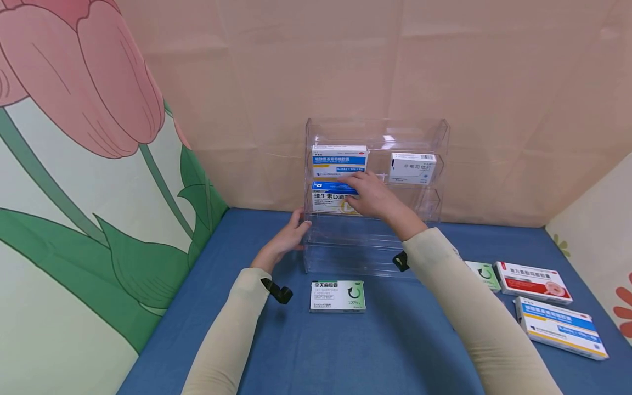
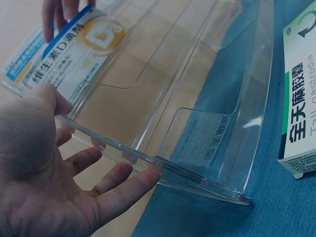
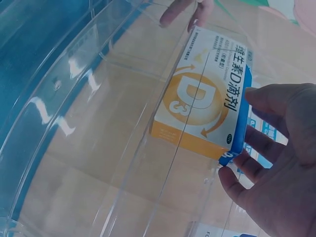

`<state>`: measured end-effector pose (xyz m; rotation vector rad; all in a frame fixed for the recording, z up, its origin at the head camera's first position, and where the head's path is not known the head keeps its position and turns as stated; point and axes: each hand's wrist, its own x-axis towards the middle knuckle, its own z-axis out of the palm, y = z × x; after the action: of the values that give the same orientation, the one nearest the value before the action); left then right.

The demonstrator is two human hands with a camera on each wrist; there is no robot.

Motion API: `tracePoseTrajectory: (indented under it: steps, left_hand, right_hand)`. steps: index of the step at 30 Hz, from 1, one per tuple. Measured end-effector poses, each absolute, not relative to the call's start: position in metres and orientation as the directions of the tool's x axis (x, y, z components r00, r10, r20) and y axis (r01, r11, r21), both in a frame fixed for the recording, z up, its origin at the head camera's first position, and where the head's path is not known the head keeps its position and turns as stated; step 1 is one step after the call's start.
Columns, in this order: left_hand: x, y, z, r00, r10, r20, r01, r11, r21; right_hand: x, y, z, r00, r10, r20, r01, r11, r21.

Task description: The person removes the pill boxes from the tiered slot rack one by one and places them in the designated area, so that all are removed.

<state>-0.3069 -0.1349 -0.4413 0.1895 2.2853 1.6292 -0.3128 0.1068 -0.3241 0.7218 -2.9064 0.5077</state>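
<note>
Centre frame, your left hand [image 1: 286, 238] grips the clear rack [image 1: 345, 260]; your right hand [image 1: 376, 198], fingers loosely spread, touches the vitamin D box [image 1: 327, 203]. Green-white box [image 1: 336, 299] lower centre.

Wrist views dimmer; glare on clear rack [image 1: 345, 259].

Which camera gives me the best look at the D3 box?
The right wrist view: the D3 box looms large there, with its printed front, orange end and blue edge all showing. In the head view it is small, and the right hand covers part of it. The left wrist view shows it slanted, near the upper left corner.
</note>
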Motion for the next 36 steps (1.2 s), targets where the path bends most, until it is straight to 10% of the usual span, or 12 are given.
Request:
tracePoseTrajectory:
  steps: [36]
  left_hand:
    - [-0.307,-0.136,-0.443,-0.938,0.294,-0.186,-0.077,0.345,0.936]
  right_hand:
    - [-0.314,0.096,-0.327,-0.897,-0.39,0.206,-0.432,0.873,-0.228]
